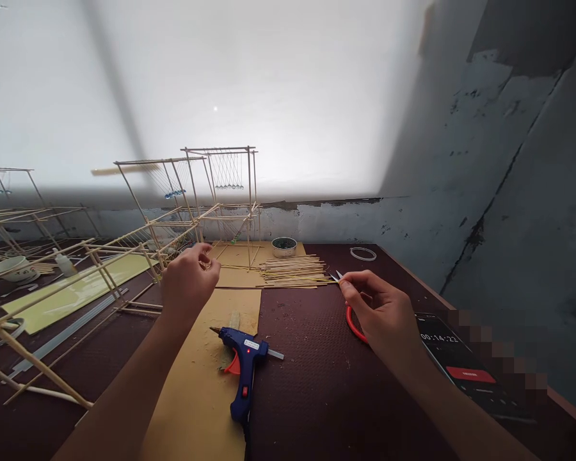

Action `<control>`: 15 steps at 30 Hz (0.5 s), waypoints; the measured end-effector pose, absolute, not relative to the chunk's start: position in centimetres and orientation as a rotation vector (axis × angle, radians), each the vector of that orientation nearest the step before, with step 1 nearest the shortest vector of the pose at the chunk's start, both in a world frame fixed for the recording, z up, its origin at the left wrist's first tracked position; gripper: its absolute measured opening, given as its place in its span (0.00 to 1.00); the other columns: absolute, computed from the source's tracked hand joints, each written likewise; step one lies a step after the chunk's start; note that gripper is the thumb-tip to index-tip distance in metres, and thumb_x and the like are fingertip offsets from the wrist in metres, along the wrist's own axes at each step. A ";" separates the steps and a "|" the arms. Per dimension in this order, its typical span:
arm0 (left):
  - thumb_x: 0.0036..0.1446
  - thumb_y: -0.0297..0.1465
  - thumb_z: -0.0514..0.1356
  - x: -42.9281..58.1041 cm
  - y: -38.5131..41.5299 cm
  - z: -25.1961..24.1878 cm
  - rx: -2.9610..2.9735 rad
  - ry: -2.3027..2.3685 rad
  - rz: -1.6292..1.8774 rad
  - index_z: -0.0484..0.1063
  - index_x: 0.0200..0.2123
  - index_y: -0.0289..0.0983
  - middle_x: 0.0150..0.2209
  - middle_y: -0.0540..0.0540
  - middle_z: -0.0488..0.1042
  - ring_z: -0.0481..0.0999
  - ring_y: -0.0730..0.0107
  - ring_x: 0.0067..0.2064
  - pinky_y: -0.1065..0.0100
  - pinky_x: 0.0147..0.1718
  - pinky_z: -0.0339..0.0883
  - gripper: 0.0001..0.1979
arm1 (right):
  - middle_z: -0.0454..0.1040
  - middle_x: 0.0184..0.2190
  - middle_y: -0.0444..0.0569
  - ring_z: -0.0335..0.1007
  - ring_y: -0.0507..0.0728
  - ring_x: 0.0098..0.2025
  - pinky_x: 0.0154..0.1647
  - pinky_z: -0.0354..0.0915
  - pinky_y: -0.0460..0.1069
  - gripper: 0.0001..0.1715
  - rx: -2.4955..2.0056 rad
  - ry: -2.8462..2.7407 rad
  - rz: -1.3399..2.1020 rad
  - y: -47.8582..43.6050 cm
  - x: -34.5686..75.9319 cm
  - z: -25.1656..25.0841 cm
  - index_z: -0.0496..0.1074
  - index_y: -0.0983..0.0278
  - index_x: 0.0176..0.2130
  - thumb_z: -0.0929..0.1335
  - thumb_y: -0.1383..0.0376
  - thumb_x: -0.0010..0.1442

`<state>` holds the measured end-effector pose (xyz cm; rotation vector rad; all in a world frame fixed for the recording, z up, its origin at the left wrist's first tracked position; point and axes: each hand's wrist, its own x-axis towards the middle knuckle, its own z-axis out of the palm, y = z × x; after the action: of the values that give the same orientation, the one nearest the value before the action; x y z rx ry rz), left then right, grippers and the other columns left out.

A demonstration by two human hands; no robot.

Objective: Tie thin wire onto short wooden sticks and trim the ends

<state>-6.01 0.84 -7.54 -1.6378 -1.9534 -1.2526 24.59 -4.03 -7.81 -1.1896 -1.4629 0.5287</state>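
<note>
Holding scissors point(350, 320), blades point(338, 275) beyond right fingers point(359, 277)

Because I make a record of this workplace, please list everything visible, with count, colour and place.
table: one, maroon, beneath
scissors: one, red-handled, right of centre
loose sticks: many, tan, centre
glue gun: one, blue, front centre
boards: at least two, tan, centre
stick frames: several, tan, left and back
balls: many, mixed colours, hanging in frames
round tin: one, silvery, behind sticks
ring: at least one, whitish, back right
phone: one, black, right edge
bowl: one, white, far left
bottle: one, whitish, beside bowl
sheet: one, pale yellow, left
strips: several, translucent, left
backdrop: one, white, behind
wall: one, grey, right
left hand: one, before frames
right hand: one, holding scissors
</note>
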 end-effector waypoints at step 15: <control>0.56 0.49 0.64 3.8 -4.2 -4.3 -3.684 -1.184 -2.126 0.78 0.35 0.39 0.44 0.42 0.79 0.78 0.56 0.49 0.57 0.48 0.73 0.18 | 0.71 0.43 0.50 0.70 0.60 0.42 0.39 0.69 0.51 0.11 -1.053 -1.714 0.884 -6.3 21.9 -1.7 0.79 0.59 0.29 0.72 0.55 0.55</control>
<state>3.80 -4.21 -4.26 -3.6836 -1.1844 -2.1261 21.93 -6.29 -1.65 -1.0526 -1.7137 0.8843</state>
